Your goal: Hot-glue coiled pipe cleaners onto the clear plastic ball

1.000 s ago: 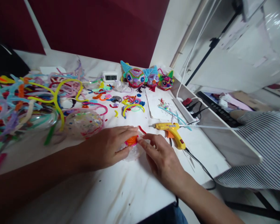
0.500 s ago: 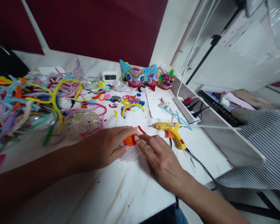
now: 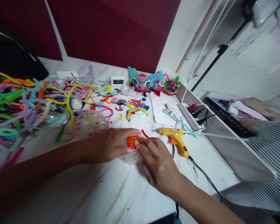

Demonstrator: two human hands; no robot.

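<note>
A coiled orange pipe-cleaner disc (image 3: 131, 142) with a pinkish rim lies on a clear plastic piece (image 3: 130, 158), rounded like half a ball, on the table. My left hand (image 3: 114, 143) curves round the far and left sides of both, thumb and fingers holding the clear piece. From the right, my right hand (image 3: 155, 155) presses its fingertips onto the edge of the orange coil. My fingers hide part of the clear piece. A short red pipe-cleaner piece (image 3: 144, 133) lies just beyond my fingertips. To the right rests a yellow glue gun (image 3: 175, 137), its nozzle pointing left.
Tangled pipe cleaners (image 3: 46, 99) heap up at the left. A speckled clear dome (image 3: 90, 123) sits nearer. Behind are a digital clock (image 3: 118, 81) and decorated animal heads (image 3: 141, 82). A power strip (image 3: 192, 116) lies right, near a person in striped clothing (image 3: 268, 155).
The view has shifted, so the table things appear farther right and lower. My left fingers have opened a little, showing more of the orange coil. My right fingertips stay on its edge.
</note>
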